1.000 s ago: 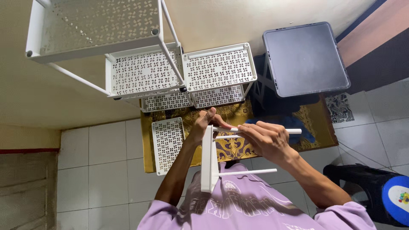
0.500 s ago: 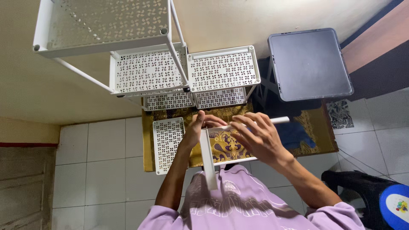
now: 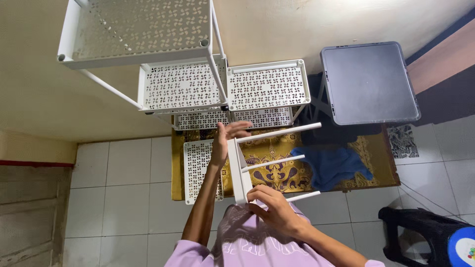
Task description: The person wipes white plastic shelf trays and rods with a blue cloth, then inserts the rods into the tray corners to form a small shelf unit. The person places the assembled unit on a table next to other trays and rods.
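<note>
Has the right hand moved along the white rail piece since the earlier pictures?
Yes. The right hand has slid from the upper rods down to the lower end of the white rail piece, away from the patterned rug and toward the person's chest.

4 perforated panels (image 3: 267, 88), 1 table (image 3: 368, 84)

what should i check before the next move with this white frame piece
1. Left hand on the top of the frame piece: ok, the palm is against its upper end.
2. Right hand gripping the lower end: ok, the fingers wrap the bar.
3. Rods seated in the bar: cannot tell, the joints are too small to see; three stick out sideways.
4. Piece held upright: ok, only slightly tilted.
5. Space around the rod tips: ok, they stand apart from the shelf rack behind.
6. Floor underfoot: not ok, a loose panel and blue cloth lie on the mat.
</note>
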